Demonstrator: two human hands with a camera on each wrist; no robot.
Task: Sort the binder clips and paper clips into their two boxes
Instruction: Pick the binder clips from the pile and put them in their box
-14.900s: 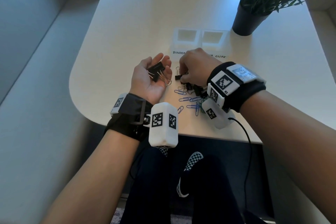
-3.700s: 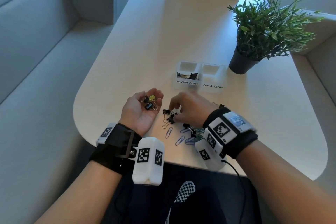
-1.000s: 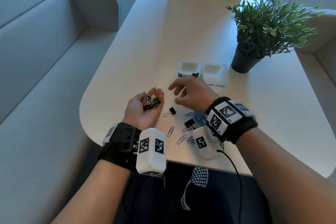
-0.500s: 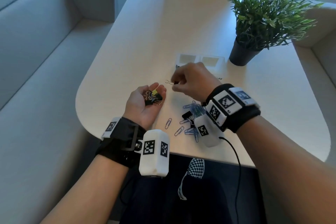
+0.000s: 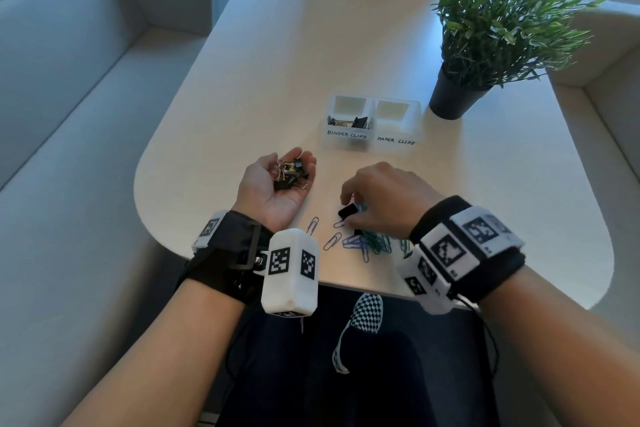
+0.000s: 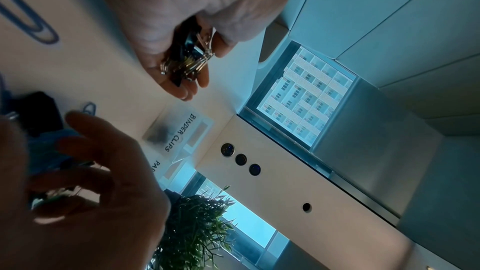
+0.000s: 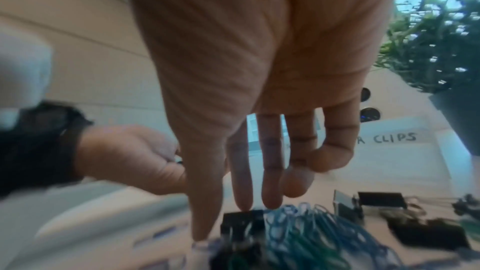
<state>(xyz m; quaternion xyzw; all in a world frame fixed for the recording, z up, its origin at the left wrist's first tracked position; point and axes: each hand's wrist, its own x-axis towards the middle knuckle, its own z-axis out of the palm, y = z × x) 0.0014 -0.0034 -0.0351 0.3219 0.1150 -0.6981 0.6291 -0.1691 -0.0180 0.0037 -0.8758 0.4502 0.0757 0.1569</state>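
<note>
My left hand (image 5: 282,163) lies palm up on the table, fingers cupped around several binder clips (image 5: 291,172); the left wrist view shows the same binder clips (image 6: 187,56) under the thumb. My right hand (image 5: 348,211) reaches down, index finger and thumb pinching a black binder clip (image 5: 347,211) at the edge of a pile of blue and green paper clips (image 5: 370,243). In the blurred right wrist view, the fingertips (image 7: 244,206) touch that black clip (image 7: 241,223). The box labelled BINDER CLIPS (image 5: 347,134) holds a few clips. The PAPER CLIPS box (image 5: 396,140) stands to its right.
A potted plant (image 5: 450,97) stands right of the boxes. More binder clips (image 7: 379,200) lie beyond the paper clips under my right hand. Loose blue paper clips (image 5: 332,241) lie near the table's front edge (image 5: 346,284). A grey bench runs along the left.
My right hand has come back from my left hand's fingertips down to the pile and now pinches a black binder clip. My left hand stays cupped with its clips.
</note>
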